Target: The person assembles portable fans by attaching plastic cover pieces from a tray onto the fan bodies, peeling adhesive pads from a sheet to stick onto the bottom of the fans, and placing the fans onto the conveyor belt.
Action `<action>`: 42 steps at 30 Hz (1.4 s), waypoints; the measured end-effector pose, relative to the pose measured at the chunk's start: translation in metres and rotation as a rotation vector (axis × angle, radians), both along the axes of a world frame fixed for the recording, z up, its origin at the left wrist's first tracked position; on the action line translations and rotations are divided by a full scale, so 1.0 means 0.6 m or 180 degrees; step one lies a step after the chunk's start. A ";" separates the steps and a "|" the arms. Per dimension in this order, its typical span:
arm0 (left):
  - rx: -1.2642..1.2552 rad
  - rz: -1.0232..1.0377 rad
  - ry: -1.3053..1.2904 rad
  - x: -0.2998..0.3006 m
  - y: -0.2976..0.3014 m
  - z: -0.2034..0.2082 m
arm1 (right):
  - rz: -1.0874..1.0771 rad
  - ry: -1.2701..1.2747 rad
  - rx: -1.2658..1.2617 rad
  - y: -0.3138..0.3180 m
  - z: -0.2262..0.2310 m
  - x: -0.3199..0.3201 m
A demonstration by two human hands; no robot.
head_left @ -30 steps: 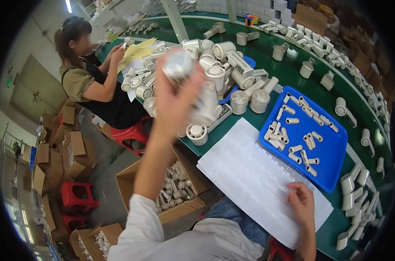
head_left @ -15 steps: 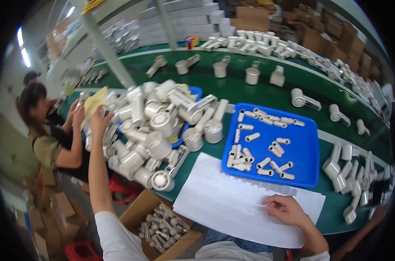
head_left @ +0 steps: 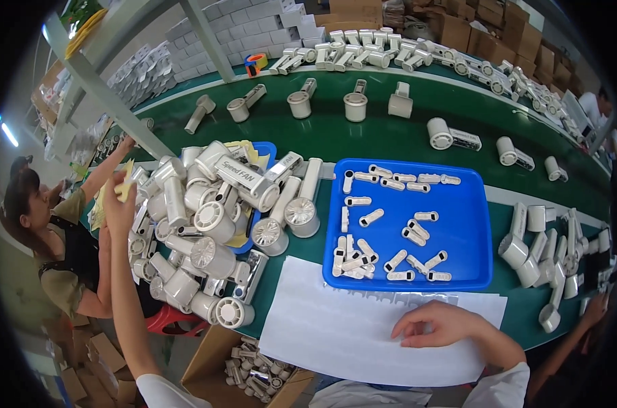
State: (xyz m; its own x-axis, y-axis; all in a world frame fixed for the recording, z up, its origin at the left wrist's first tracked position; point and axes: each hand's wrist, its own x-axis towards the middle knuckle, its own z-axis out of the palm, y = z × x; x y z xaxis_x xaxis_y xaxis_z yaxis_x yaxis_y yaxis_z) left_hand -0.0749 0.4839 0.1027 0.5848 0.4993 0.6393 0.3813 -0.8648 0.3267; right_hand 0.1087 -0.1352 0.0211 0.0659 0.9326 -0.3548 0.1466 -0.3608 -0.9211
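My left hand (head_left: 121, 198) reaches out to the far left, beside a heap of white handheld fans (head_left: 212, 217). Its visible fingers are raised and apart, with a yellow sheet (head_left: 99, 207) close behind them; no held thing shows. My right hand (head_left: 439, 324) hovers low over white paper sheets (head_left: 322, 326), fingers loosely bent and nothing between them. Just beyond those sheets lies a blue tray (head_left: 451, 234) with several small white pieces, each bearing a dark oval end. A strip of clear film (head_left: 417, 298) shows along the tray's near edge.
A green conveyor belt (head_left: 268, 136) carries spaced-out fans behind the tray. More fans (head_left: 553, 262) lie at the right. A cardboard box (head_left: 206, 364) of white parts stands below the table. A co-worker (head_left: 57, 245) sits at the left; another person's hand (head_left: 596, 307) is at the right.
My left hand has moved left, away from the fan heap. My right hand stays over the paper. The co-worker's arm now stretches toward the belt. The view has shifted right.
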 end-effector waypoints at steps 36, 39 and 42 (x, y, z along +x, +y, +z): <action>-0.0376 -0.0784 0.3045 0.862 -0.348 -0.118 | 0.0965 0.1026 0.1087 0.045 -0.078 0.013; -0.0320 -0.0802 0.3081 0.879 -0.338 -0.122 | 0.0970 0.1321 0.1271 0.054 -0.100 0.001; -0.0256 -0.1006 0.2566 0.910 -0.352 -0.154 | 0.0989 0.1272 0.1235 0.057 -0.103 -0.003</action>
State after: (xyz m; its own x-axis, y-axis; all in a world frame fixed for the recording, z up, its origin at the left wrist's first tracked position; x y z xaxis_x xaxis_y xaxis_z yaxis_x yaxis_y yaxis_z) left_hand 0.4713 0.2725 0.0103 0.9629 0.2630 -0.0599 0.2686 -0.9551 0.1250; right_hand 0.1068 -0.1010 -0.0408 -0.2958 0.9526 0.0712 -0.1914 0.0140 -0.9814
